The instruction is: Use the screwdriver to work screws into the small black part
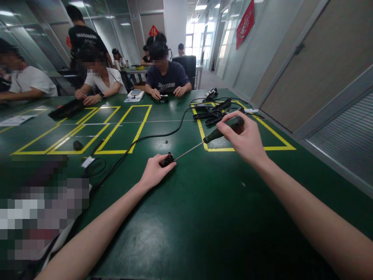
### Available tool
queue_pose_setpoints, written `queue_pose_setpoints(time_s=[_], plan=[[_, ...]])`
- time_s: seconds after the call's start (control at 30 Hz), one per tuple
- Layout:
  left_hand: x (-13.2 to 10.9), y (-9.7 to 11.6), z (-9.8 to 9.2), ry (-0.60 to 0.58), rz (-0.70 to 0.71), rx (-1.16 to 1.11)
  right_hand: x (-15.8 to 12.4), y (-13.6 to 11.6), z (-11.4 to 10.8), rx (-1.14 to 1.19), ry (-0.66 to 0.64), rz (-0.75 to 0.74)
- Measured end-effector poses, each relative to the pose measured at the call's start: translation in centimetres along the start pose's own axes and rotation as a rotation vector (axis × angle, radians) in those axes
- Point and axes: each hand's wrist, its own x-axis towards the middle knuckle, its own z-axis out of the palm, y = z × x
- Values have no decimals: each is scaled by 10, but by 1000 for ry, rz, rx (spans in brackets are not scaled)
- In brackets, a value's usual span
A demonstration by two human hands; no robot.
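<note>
My right hand (pixel 246 136) is closed around the dark green handle of a screwdriver (pixel 214 135). The thin metal shaft slants down to the left, and its tip meets or nearly meets a small black part (pixel 169 158). That part is pinched between the thumb and fingers of my left hand (pixel 155 169), just above the green table (pixel 204 217). A short dark round stub sticks up from the part; the fingers hide much of the rest, so its kind is unclear.
Yellow tape rectangles (pixel 247 148) mark the table. Black cables and slim black pieces (pixel 214 111) lie beyond my right hand. A black cable (pixel 145 137) crosses to the left. A co-worker (pixel 169 76) sits opposite, handling a small black object; others sit to the left.
</note>
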Motion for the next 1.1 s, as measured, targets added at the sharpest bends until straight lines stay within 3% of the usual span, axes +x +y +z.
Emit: queue_pose_setpoints(time_s=[0.47,1.1], plan=[[0,-3,1,-20,39,0,-1,-1,-1,91,-42,-62],[0,2,2,-16,75,40,-1,-5,-3,-27,-68,-95]])
